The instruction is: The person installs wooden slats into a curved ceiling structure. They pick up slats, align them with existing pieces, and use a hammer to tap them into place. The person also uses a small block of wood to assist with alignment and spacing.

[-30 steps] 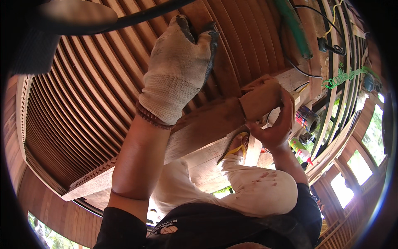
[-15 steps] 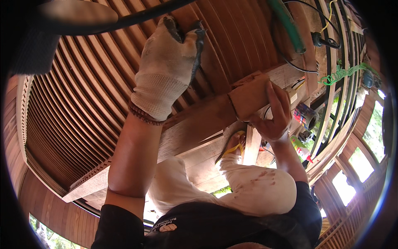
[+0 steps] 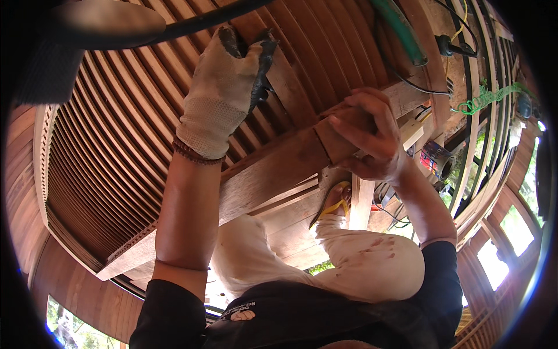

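Note:
My left hand [image 3: 224,90] wears a pale knit glove with a dark palm. It rests on the brown slatted wooden panel [image 3: 157,87], its fingers curled and their tips partly hidden. What it grips, if anything, I cannot make out. My right hand [image 3: 378,136] is bare and bent around a short wooden block [image 3: 343,136], with its thumb on the near side and fingers over the top. A dark seam separates this block from the long wooden beam [image 3: 273,174] along the panel's near edge.
A green hose [image 3: 401,32] and a black cable plug [image 3: 453,46] lie at the far right. A coiled green cord [image 3: 488,100] and a printed can [image 3: 436,160] are below them. A thick black cable [image 3: 215,23] crosses the top left. My sandalled foot [image 3: 337,200] is under the beam.
My right hand has shifted up and left, its fingers now bent over the block's top. The block looks darker and more covered. My left hand has moved slightly left.

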`<state>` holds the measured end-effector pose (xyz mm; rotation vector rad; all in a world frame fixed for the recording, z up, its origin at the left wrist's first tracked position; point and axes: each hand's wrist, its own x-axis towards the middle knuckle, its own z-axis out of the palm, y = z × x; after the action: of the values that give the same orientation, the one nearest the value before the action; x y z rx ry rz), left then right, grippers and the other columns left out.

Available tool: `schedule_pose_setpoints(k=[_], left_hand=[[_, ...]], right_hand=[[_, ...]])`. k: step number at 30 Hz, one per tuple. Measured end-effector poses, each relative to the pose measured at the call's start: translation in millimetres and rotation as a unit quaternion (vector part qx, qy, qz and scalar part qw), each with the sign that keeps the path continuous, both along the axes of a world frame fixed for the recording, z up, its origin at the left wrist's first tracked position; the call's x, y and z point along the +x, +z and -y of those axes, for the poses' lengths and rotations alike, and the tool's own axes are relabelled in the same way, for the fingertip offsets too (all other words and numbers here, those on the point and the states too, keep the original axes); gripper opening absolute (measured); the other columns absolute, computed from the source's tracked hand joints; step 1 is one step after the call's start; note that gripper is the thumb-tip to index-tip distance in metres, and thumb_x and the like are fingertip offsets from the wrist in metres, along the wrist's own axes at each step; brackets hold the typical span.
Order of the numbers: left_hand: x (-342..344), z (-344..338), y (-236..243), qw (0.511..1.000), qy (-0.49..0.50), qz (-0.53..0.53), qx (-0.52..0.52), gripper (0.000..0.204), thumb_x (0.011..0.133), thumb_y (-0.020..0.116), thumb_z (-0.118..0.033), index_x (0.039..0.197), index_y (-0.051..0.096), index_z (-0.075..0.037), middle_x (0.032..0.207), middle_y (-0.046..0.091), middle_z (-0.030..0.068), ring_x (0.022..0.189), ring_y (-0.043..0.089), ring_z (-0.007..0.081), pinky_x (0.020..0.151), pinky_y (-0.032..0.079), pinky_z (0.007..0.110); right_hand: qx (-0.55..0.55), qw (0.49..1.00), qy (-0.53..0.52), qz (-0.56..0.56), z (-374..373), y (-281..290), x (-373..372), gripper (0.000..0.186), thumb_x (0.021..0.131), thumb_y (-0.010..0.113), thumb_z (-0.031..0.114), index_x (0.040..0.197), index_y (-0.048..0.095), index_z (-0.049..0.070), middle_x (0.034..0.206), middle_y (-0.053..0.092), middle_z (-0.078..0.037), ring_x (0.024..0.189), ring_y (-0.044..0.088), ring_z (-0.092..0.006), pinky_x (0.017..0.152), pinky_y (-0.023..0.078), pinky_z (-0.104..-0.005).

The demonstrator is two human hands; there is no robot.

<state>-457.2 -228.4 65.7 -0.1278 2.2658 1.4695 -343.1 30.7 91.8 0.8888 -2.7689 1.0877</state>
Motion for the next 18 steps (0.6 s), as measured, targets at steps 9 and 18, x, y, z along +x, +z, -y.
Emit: schedule_pose_setpoints(k=[9, 18], left_hand=[[-4.8, -1.0, 7.4, 0.992, 0.037, 0.06, 0.101, 0.021, 0.106, 0.058, -0.021, 0.111, 0.059, -0.001, 0.085, 0.068, 0.0073, 0.07, 0.069, 0.0141, 0.053, 0.058, 0.027], [3.1, 5.1, 41.2, 0.971, -0.033, -0.118, -0.205, 0.032, 0.105, 0.059, -0.027, 0.124, 0.056, 0.0, 0.095, 0.074, 0.0151, 0.083, 0.072, 0.0201, 0.071, 0.063, 0.03]], right_hand=[[-0.042, 0.999, -0.03, -0.002, 1.9, -6.7, 6.2, 0.085, 0.048, 0.089, 0.011, 0.13, 0.07, 0.012, 0.135, 0.053, -0.018, 0.122, 0.054, -0.042, 0.099, 0.051, -0.0514], [-0.102, 0.992, -0.001, 0.073, -7.7, 3.4, 7.3, 0.074, 0.073, 0.082, 0.024, 0.141, 0.06, 0.003, 0.143, 0.051, -0.018, 0.135, 0.047, -0.0394, 0.112, 0.041, -0.0495]])
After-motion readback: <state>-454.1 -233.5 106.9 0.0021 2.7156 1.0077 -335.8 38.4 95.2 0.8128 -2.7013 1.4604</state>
